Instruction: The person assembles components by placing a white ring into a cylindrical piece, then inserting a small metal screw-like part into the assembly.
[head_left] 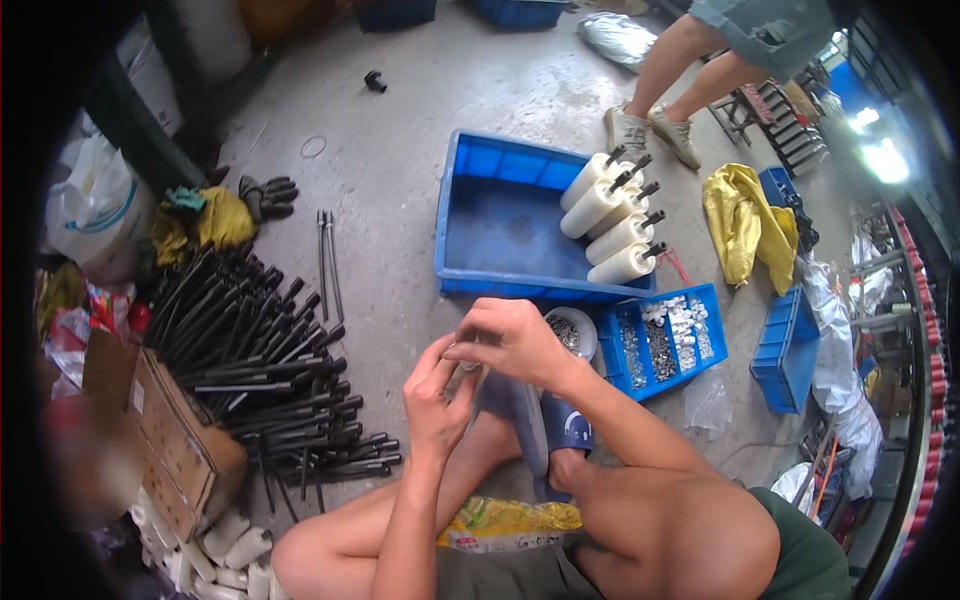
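Note:
My left hand (435,405) and my right hand (515,340) meet in front of me, above my crossed legs. Fingers of both are pinched together around something small and partly shiny, mostly hidden, whose kind I cannot make out. Just right of the hands, a round white bowl (587,340) holds small metal pieces. Beside it lies a blue divided tray (640,391) with small clear, metal and white parts. Beyond my hands stands a large blue crate (500,277); several white rollers (592,208) with black ends lean in its right side.
A heap of black rods (290,365) spreads on the left by a cardboard box (175,440), with white cylinders (248,548) below. Black gloves (268,198) and two thin rods (328,265) lie farther off. Right are a yellow sack (740,225), another blue crate (785,350) and a standing person (690,65).

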